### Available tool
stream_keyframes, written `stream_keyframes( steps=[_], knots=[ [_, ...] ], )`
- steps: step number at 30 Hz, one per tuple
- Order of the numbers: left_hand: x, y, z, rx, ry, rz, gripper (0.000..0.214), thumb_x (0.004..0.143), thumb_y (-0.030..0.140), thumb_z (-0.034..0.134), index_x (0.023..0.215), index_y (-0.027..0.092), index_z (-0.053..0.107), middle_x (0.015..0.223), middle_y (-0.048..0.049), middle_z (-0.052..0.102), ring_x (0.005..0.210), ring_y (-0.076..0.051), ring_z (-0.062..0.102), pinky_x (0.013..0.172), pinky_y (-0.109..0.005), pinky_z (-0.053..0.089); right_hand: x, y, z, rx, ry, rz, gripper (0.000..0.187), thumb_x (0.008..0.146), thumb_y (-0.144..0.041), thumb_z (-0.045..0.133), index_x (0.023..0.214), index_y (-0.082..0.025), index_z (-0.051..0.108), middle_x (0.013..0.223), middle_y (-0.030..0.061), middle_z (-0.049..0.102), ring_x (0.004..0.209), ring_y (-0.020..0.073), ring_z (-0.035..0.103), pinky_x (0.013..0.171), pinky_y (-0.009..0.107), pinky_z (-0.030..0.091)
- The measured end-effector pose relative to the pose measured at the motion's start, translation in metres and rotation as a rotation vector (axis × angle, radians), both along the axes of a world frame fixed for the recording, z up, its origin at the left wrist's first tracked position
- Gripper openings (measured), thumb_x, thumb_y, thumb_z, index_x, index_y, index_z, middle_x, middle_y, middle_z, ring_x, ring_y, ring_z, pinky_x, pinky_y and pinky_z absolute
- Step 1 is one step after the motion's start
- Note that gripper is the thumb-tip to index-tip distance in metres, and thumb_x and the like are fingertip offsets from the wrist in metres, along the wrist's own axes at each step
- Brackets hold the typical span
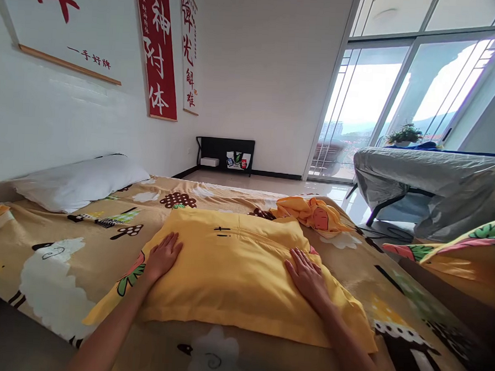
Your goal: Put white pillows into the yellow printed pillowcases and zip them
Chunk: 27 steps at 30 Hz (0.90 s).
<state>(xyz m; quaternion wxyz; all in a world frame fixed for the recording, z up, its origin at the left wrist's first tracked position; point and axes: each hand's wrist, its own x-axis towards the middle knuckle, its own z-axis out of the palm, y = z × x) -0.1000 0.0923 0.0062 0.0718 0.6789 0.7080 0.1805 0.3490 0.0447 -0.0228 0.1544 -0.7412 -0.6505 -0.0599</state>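
A yellow pillow point(234, 273) in its case lies flat on the bed point(61, 253), which wears a tan sheet printed with sheep and trees. My left hand point(163, 256) rests palm down on the pillow's left edge, fingers stretched out. On the pillow's right side my right hand point(307, 277) lies flat too, fingers spread. Neither hand grips anything. Just beyond the pillow sits a crumpled yellow and orange cloth point(310, 212).
A white pillow point(79, 182) lies at the head of the bed by the wall. A table under a grey plastic cover point(438, 181) stands at the right near the glass doors. A patterned quilt point(468, 247) hangs at the right edge. A low black shelf point(226, 154) is at the far wall.
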Motion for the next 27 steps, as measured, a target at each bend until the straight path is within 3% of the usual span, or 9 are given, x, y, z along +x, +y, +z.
stream_keyframes(
  steps=[7, 14, 17, 19, 21, 22, 24, 25, 27],
  knots=[
    [-0.008, -0.008, -0.004, 0.055, -0.005, -0.017, 0.059, 0.096, 0.047, 0.025, 0.148, 0.021, 0.034, 0.156, -0.0044, 0.031, 0.145, -0.022, 0.025, 0.117, -0.046, 0.025, 0.014, -0.007, -0.003, 0.009, -0.007, 0.013, 0.059, 0.096, -0.046, 0.025, 0.146, -0.020, 0.039, 0.153, 0.0026, 0.035, 0.143, 0.0193, 0.028, 0.115, 0.043, 0.026],
    [-0.060, -0.056, -0.051, 0.187, -0.047, -0.009, 0.064, 0.094, 0.050, 0.020, 0.147, 0.017, 0.037, 0.153, -0.0068, 0.036, 0.143, -0.022, 0.030, 0.118, -0.045, 0.024, 0.071, -0.040, -0.039, 0.083, 0.067, 0.080, 0.063, 0.092, -0.047, 0.020, 0.141, -0.016, 0.045, 0.147, 0.0078, 0.045, 0.137, 0.0202, 0.040, 0.111, 0.039, 0.036],
    [-0.082, -0.074, -0.057, 0.161, -0.049, -0.012, 0.063, 0.094, 0.047, 0.018, 0.147, 0.017, 0.036, 0.152, -0.0067, 0.037, 0.141, -0.023, 0.034, 0.115, -0.046, 0.031, 0.083, -0.051, -0.032, 0.105, 0.074, -0.001, 0.059, 0.090, -0.045, 0.024, 0.134, -0.019, 0.052, 0.137, 0.0104, 0.056, 0.126, 0.0263, 0.053, 0.103, 0.046, 0.044],
    [-0.077, -0.083, -0.041, 0.203, -0.030, -0.023, 0.061, 0.095, 0.045, 0.020, 0.148, 0.018, 0.033, 0.152, -0.0072, 0.037, 0.140, -0.024, 0.036, 0.113, -0.049, 0.033, 0.075, -0.048, -0.012, 0.184, 0.066, -0.069, 0.056, 0.090, -0.042, 0.026, 0.132, -0.018, 0.054, 0.135, 0.0152, 0.057, 0.122, 0.0315, 0.056, 0.101, 0.051, 0.044],
    [-0.049, -0.086, -0.011, 0.302, 0.000, -0.085, 0.059, 0.095, 0.040, 0.022, 0.149, 0.017, 0.031, 0.154, -0.0095, 0.033, 0.141, -0.025, 0.034, 0.113, -0.050, 0.032, 0.050, -0.036, 0.015, 0.280, 0.064, -0.018, 0.054, 0.093, -0.037, 0.028, 0.135, -0.014, 0.052, 0.139, 0.0189, 0.052, 0.126, 0.0333, 0.052, 0.104, 0.052, 0.040],
    [-0.026, -0.084, 0.007, 0.337, 0.000, -0.161, 0.059, 0.095, 0.037, 0.022, 0.148, 0.015, 0.033, 0.152, -0.0126, 0.035, 0.140, -0.025, 0.037, 0.114, -0.050, 0.032, 0.030, -0.025, 0.029, 0.296, 0.068, 0.041, 0.053, 0.094, -0.038, 0.028, 0.136, -0.014, 0.050, 0.141, 0.0174, 0.050, 0.128, 0.0315, 0.050, 0.106, 0.049, 0.038],
    [0.034, -0.070, 0.044, 0.263, 0.035, -0.344, 0.057, 0.095, 0.033, 0.023, 0.146, 0.013, 0.038, 0.153, -0.0118, 0.034, 0.142, -0.024, 0.032, 0.115, -0.047, 0.032, -0.020, 0.002, 0.053, 0.287, 0.136, 0.264, 0.053, 0.095, -0.039, 0.030, 0.136, -0.012, 0.050, 0.140, 0.0189, 0.050, 0.130, 0.0319, 0.048, 0.108, 0.050, 0.036],
    [0.067, -0.058, 0.061, 0.202, 0.062, -0.446, 0.056, 0.095, 0.029, 0.023, 0.145, 0.012, 0.040, 0.154, -0.0105, 0.033, 0.144, -0.022, 0.028, 0.116, -0.045, 0.029, -0.048, 0.018, 0.062, 0.257, 0.165, 0.365, 0.054, 0.095, -0.038, 0.030, 0.137, -0.008, 0.049, 0.142, 0.0207, 0.048, 0.131, 0.0329, 0.046, 0.108, 0.053, 0.035],
    [0.126, -0.024, 0.083, 0.180, 0.074, -0.519, 0.055, 0.092, 0.021, 0.028, 0.145, 0.014, 0.039, 0.154, -0.0063, 0.034, 0.144, -0.016, 0.028, 0.118, -0.035, 0.027, -0.098, 0.050, 0.072, 0.220, 0.165, 0.489, 0.052, 0.096, -0.033, 0.028, 0.138, -0.010, 0.048, 0.144, 0.0155, 0.047, 0.133, 0.0277, 0.045, 0.109, 0.048, 0.036]
  ],
)
